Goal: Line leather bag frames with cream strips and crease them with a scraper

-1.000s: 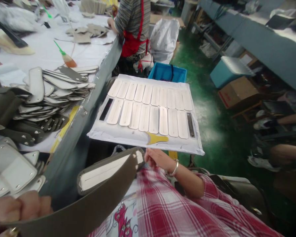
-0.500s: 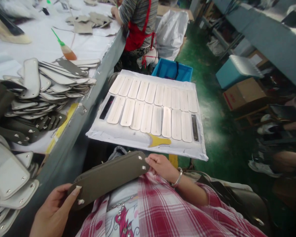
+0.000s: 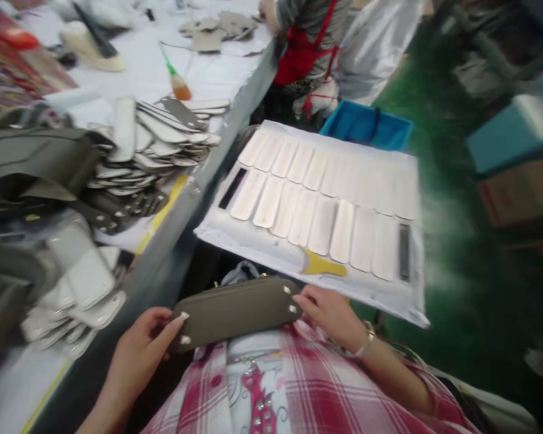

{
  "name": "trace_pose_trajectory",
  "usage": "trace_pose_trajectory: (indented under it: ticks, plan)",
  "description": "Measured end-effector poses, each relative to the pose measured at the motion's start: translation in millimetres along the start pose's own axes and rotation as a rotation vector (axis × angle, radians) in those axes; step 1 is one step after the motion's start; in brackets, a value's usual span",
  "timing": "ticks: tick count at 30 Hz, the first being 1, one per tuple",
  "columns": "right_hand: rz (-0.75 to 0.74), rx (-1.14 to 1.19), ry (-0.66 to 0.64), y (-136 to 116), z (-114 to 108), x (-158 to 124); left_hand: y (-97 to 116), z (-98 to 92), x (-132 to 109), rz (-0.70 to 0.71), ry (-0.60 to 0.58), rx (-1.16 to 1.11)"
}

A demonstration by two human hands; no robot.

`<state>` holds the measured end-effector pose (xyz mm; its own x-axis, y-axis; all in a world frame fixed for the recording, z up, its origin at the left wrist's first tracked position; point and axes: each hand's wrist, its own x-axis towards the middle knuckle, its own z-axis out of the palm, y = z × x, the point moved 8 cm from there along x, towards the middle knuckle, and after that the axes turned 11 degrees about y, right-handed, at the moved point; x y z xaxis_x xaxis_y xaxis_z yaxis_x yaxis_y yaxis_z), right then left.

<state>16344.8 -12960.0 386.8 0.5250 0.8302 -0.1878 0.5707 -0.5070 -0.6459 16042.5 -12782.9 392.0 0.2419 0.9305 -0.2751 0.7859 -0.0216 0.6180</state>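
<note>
Close to my body I hold a long olive panel point(image 3: 239, 313) with rounded ends and small shiny metal fittings near its corners. My left hand point(image 3: 147, 340) pinches its left end, thumb on top and fingers beneath. At the other end, my right hand point(image 3: 330, 313) grips the edge between thumb and fingers. Just beyond it lies a white-covered board point(image 3: 262, 241), with two rows of pale rounded strips point(image 3: 305, 214) laid side by side. A yellow flat tool point(image 3: 323, 263) rests near the board's front edge.
On the left table are piles of white-backed panels point(image 3: 163, 135), more panels nearer point(image 3: 81, 271), olive bags point(image 3: 36, 157) and a green-tipped glue bottle point(image 3: 178, 87). A blue crate point(image 3: 366, 123) sits behind the board. Beyond the table edge is a person in a red apron point(image 3: 301, 54).
The view has swung left, so the table, board and panel appear further right. Both hands keep their hold on the olive panel, which now looks more level.
</note>
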Motion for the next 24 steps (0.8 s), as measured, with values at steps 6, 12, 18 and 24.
trace_pose_trajectory:
  ticks: [6,12,18,24]
  plan:
    - [0.110,-0.030,-0.088,17,15,6,1,4.7,-4,-0.145,-0.187,-0.312]
    - [0.140,-0.008,-0.116,15,17,3,-10,1.9,-2,-0.113,-0.141,-0.315]
    - [0.214,0.079,-0.145,15,21,1,-5,-5.2,9,0.060,-0.083,-0.215]
    - [0.175,-0.030,-0.147,11,19,5,-5,-9.1,12,0.117,-0.073,-0.141]
